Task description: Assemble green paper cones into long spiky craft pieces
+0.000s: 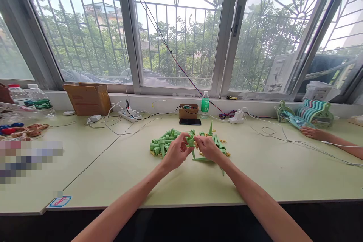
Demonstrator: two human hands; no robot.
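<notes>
- The table (119,183), pale yellow-green, is the largest thing here; it has much bare surface in front of the forearms, so it seems wise to let both arms rest lightly on it, for steadier fingers
- The pile of green pieces (162,145) lies on the table around and behind the hands, with hollow tubes mostly at the left and pointed ones more at the right; working just in front of it, I think, keeps the loose parts from being pushed
- The left hand (177,151) is grasping one piece from the side, between thumb and fingers; this grip should be firm, but not so strong that the rim bends
- The right hand (208,147) has its fingers curled together close to the same piece; whether they pinch something small, I am not able to tell
- The green cup-shaped piece (190,141) is between the two hands, its wide mouth upward; a pointed part shows just below, but its joining is not clear; keeping the mouth level and in sight would help the right fingers to aim
- The small yellow pieces (222,141) are scattered at the pile's edges; they could roll under the wrist, so a little care is good
</notes>
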